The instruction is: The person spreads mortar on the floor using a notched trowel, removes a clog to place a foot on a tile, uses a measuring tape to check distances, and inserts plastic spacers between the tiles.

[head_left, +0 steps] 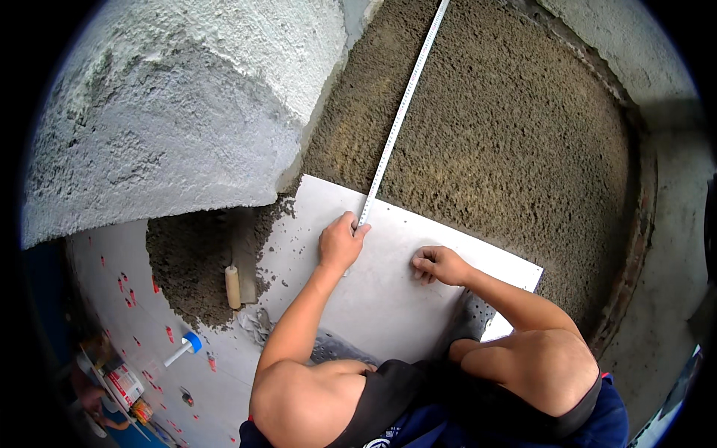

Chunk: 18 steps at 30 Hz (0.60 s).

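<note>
A white tape measure blade [399, 123] runs from the far edge of the bed across the sandy mortar [485, 142] and onto a large pale tile [407, 231]. My left hand [342, 243] is closed on the blade's near end, fingers pinching it just inside the tile's far edge. Over the same tile, to the right, hovers my right hand [441, 265], its fingers curled together. Whether anything sits between those fingers is hidden. My knees and grey perforated shoes [475, 317] are at the tile's near side.
At left, a trowel [233, 287] with a wooden handle lies by loose dark mortar [187, 261]. Nearby are a blue-headed, white-handled tool [187, 346] and tiles with red clips [211, 364]. Rough plastered wall [194, 112] stands far left; a concrete edge [665, 201] borders the right.
</note>
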Each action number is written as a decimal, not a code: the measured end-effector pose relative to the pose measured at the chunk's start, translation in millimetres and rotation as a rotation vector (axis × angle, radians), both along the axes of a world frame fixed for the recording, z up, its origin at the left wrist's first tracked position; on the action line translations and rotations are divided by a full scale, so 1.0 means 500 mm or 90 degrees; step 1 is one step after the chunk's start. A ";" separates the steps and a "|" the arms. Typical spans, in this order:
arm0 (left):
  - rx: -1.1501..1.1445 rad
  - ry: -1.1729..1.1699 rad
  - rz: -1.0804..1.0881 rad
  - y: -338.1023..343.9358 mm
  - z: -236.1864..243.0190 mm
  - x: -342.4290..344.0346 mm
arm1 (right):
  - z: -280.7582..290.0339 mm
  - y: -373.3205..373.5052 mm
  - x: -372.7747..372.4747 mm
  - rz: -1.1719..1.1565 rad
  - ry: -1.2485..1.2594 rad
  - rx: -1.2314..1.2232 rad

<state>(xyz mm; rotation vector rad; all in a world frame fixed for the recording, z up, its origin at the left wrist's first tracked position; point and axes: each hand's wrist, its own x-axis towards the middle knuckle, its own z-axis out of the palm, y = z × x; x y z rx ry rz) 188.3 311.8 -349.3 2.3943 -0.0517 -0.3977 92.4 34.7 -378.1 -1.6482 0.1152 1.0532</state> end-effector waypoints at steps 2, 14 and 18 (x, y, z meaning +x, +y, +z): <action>0.003 0.012 -0.004 -0.001 0.007 0.006 | -0.004 0.001 0.000 0.010 -0.017 -0.014; 0.021 0.045 -0.008 0.004 0.009 0.016 | 0.046 0.027 0.020 0.015 0.158 0.113; 0.005 0.044 0.004 -0.003 0.011 0.023 | 0.034 0.068 0.027 0.014 0.304 0.222</action>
